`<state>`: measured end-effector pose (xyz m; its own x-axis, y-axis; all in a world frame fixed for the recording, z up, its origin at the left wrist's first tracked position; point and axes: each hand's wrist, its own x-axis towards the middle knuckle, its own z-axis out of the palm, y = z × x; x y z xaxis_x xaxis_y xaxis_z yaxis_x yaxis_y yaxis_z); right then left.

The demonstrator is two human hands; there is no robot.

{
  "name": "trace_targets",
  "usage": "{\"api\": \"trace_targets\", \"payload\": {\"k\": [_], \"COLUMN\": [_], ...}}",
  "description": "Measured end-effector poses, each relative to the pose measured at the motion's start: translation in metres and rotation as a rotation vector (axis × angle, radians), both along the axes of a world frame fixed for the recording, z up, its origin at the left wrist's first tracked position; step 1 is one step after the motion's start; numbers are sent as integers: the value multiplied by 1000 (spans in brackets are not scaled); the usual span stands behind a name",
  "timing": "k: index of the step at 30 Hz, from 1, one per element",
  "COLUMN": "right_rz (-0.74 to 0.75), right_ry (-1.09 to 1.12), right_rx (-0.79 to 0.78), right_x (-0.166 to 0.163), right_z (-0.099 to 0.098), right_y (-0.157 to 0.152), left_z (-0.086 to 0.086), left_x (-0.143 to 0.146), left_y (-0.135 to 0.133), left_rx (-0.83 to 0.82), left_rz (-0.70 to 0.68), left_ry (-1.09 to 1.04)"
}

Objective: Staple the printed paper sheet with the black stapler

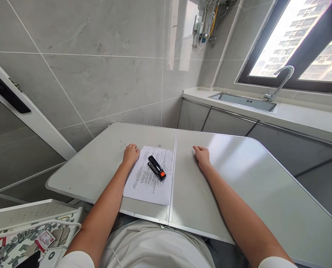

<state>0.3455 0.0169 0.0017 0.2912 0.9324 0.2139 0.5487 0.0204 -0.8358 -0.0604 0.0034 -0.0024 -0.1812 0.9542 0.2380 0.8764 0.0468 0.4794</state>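
A stack of printed paper (pixel 143 188) lies on the white table (pixel 210 208), just left of the table's centre seam. On top of the sheets rests a black stapler (pixel 157 168) with an orange patch at its near end. My left hand (pixel 131 154) lies palm down at the paper's upper left edge, fingers loosely bent and a little apart, holding nothing visible. Right of the seam, my right hand (pixel 202 155) rests on the tabletop in a loose fist, apart from the paper and stapler. Tiny dark bits (pixel 122 144), perhaps staples, are scattered beside my left hand.
A white rack (pixel 37 210) with small packets and cables stands low at the left, below an open door (pixel 43 119). Behind the table is a tiled wall. A counter (pixel 308 119) with a sink and faucet (pixel 283 80) runs along the right under a window.
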Motion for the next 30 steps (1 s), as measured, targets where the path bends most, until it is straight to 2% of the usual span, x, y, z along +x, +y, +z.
{"api": "trace_targets", "payload": {"k": [6, 12, 14, 18, 22, 24, 28, 30], "right_rz": [97, 355, 447, 555, 661, 646, 517, 563], "right_ry": [-25, -87, -99, -135, -208, -243, -192, -136], "right_rx": [40, 48, 43, 34, 49, 64, 48, 13], "right_x": [-10, -34, -45, -67, -79, -82, -84, -85], "right_z": [-3, 5, 7, 7, 3, 0, -2, -1], "right_y": [-4, -16, -23, -37, -46, -48, -49, -51], "left_z": [3, 4, 2, 0, 4, 8, 15, 18], "left_x": [8, 20, 21, 20, 19, 20, 21, 20], "left_y": [-2, -3, -3, -2, -4, -6, -7, -7], "left_rx": [2, -12, -21, -87, -149, -157, -181, -183], "left_rz": [-57, -192, -243, -301, -264, -228, -192, -185], "left_ry": [-50, -164, -314, -777, -1005, -1061, -1197, -1247]}}
